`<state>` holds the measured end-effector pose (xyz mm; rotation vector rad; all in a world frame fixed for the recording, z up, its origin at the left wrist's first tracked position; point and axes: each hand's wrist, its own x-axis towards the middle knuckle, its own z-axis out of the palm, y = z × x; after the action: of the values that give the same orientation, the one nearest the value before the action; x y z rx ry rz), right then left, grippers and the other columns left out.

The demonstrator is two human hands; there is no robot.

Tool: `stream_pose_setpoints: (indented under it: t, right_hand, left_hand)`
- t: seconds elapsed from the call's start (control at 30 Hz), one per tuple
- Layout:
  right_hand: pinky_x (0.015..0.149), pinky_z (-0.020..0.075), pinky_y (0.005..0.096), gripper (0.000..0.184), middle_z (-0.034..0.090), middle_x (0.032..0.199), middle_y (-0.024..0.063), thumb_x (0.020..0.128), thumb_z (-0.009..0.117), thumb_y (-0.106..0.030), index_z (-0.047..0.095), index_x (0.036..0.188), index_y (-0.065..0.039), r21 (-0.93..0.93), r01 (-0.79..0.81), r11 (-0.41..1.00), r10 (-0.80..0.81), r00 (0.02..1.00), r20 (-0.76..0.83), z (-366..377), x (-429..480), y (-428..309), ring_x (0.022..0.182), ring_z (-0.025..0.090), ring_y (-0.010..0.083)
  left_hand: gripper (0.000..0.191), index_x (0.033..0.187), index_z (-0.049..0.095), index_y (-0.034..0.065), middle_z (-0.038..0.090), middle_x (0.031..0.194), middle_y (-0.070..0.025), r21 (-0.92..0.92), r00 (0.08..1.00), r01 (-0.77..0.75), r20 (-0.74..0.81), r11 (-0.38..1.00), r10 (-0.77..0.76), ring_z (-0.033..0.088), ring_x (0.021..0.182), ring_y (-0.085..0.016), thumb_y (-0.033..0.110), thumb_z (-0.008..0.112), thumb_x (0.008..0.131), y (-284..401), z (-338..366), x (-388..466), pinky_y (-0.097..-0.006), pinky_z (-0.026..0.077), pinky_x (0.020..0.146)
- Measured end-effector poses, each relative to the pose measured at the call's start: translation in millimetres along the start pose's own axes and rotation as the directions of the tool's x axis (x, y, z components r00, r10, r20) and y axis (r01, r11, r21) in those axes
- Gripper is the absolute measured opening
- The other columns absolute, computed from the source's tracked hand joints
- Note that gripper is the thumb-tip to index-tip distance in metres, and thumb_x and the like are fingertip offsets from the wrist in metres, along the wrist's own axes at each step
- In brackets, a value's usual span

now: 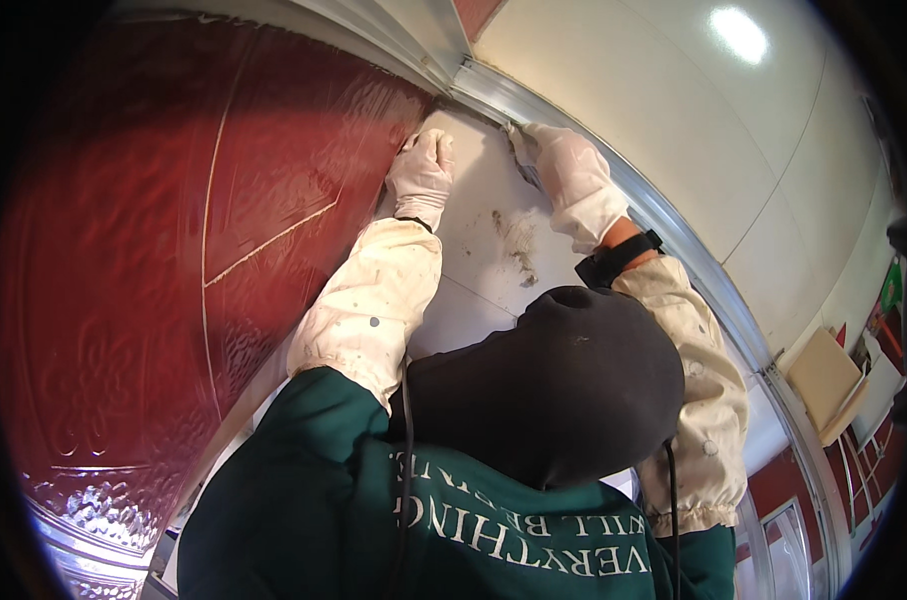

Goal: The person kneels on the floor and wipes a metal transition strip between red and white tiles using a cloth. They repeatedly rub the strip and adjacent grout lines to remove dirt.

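Observation:
My left hand (pixel 423 169), in a pale glove, is curled with its fingers folded near the far left corner of a white tiled surface (pixel 472 161); whether it holds anything is hidden. My right hand (pixel 570 169), gloved too, touches the surface's edge beside a metal frame rail (pixel 648 195). Its fingertips are around a small greyish thing that I cannot make out. Brown smears (pixel 519 247) mark the white surface between my forearms. Pale spotted sleeve covers reach up both arms, and a black band circles my right wrist.
Glossy red wall tiles (pixel 131 247) with light joints rise close on the left. The metal rail curves along the right, with large cream tiles (pixel 648 82) beyond it. Chairs (pixel 828 375) stand at the far right.

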<state>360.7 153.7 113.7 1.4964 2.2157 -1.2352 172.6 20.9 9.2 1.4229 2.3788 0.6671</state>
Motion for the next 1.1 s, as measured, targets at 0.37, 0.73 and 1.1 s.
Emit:
stream_pose_setpoints:
  t: [0.37, 0.73, 1.1]
  right_hand:
    - [0.078, 0.0523, 0.0444, 0.026, 0.070, 0.091, 0.0225, 0.105, 0.056, -0.027, 0.070, 0.111, -0.008, -0.205, 0.123, 0.971, -0.110, 0.991, 0.073, -21, 2, -6, 0.089, 0.069, 0.0417]
    - [0.080, 0.0540, 0.0441, 0.024, 0.072, 0.096, 0.0221, 0.094, 0.055, -0.007, 0.068, 0.115, -0.005, -0.244, 0.121, 0.962, -0.105, 0.991, 0.080, -20, 12, -23, 0.096, 0.070, 0.0411]
    - [0.087, 0.0557, 0.0448, 0.025, 0.074, 0.100, 0.0206, 0.088, 0.065, -0.004, 0.071, 0.113, -0.006, -0.184, -0.192, 0.964, 0.192, 0.981, -0.020, -47, -62, 23, 0.103, 0.071, 0.0399]
  left_hand:
    - [0.018, 0.105, 0.066, 0.0196, 0.073, 0.085, -0.0118, 0.025, 0.997, -0.047, -0.057, 0.999, 0.048, 0.071, 0.073, -0.039, 0.037, 0.061, 0.101, 0, -3, 4, -0.0508, 0.056, 0.066]
    - [0.020, 0.105, 0.065, 0.0189, 0.072, 0.088, -0.0134, 0.031, 1.000, -0.015, 0.002, 0.999, 0.015, 0.071, 0.076, -0.039, 0.038, 0.059, 0.102, 5, -12, 5, -0.0510, 0.056, 0.067]
    - [0.017, 0.107, 0.066, 0.0187, 0.073, 0.094, -0.0111, -0.010, 0.997, -0.059, -0.049, 0.998, 0.058, 0.070, 0.085, -0.038, 0.034, 0.062, 0.101, -6, 0, 0, -0.0507, 0.056, 0.073]
